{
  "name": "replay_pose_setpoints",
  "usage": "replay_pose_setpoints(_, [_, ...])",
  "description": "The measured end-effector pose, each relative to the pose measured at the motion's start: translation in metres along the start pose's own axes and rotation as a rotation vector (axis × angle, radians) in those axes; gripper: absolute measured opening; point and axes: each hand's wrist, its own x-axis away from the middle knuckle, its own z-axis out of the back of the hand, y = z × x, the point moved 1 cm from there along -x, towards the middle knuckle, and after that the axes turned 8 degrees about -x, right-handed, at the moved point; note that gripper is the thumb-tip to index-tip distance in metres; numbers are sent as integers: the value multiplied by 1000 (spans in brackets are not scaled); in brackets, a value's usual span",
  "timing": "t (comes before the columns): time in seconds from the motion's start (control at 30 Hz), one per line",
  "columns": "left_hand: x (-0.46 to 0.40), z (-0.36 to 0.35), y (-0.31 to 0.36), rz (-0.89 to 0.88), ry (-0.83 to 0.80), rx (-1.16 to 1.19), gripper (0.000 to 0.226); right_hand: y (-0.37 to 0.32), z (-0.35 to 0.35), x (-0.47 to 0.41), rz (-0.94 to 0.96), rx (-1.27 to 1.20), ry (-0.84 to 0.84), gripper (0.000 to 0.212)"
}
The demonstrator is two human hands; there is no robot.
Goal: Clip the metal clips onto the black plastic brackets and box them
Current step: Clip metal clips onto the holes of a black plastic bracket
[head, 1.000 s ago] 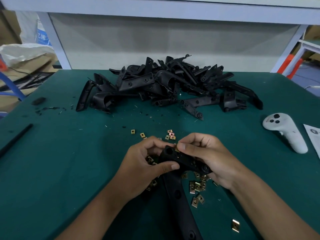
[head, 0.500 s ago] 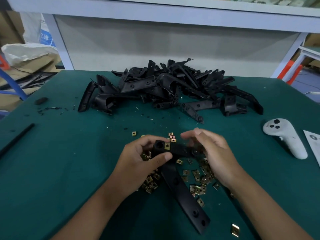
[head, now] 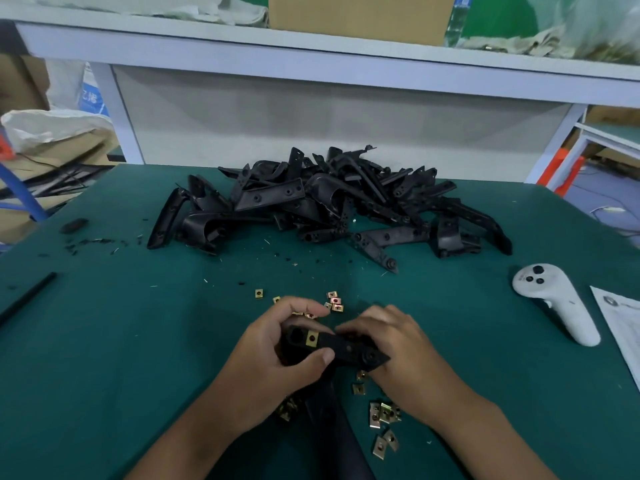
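Observation:
My left hand [head: 277, 358] grips a black plastic bracket [head: 343, 348] low over the green table [head: 121, 341]. One brass metal clip [head: 312, 338] sits clipped on the bracket near my left fingers. My right hand [head: 398, 348] rests palm down against the bracket's right end, fingers curled over loose metal clips [head: 382, 412] scattered on the table; whether it holds one is hidden. More loose clips [head: 334, 301] lie just beyond my hands. A big pile of black brackets [head: 329, 202] lies at the back of the table.
A white handheld controller [head: 554, 303] lies at the right, with a sheet of paper [head: 620, 327] beside it. A black strip [head: 27, 296] lies at the left edge. Black plastic shavings [head: 93, 242] dot the left side. A cardboard box [head: 360, 15] stands on the shelf above.
My right hand has dropped from above the bracket onto the loose clips by its right end. The bracket now shows one clip on it, and the view has tilted up.

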Motion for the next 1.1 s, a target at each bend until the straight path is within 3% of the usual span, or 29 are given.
replay_pose_setpoints(0.23, [-2,1,0,-2,-25,-120,52,0,0,-2,-25,-52,61,11])
replay_pose_setpoints(0.33, [-3,-1,0,-14,-2,-161,52,0,6,-6,-161,-443,159,12])
replay_pose_setpoints(0.43, [-2,-1,0,-5,11,-138,41,-3,12,-8,-244,-930,123,11])
replay_pose_setpoints(0.57, [-1,-1,3,4,38,-113,35,-6,16,-8,-287,-1206,46,22])
replay_pose_setpoints(0.7, [-2,-1,2,-4,48,-115,35,-9,16,-7,-278,-1268,4,20])
replay_pose_setpoints(0.93, [-1,0,0,-22,48,-118,38,-19,16,-6,-282,-1094,-32,21])
replay_pose_setpoints(1.1, [-2,0,-1,-49,73,-153,41,-19,17,-6,-331,-1140,1,13])
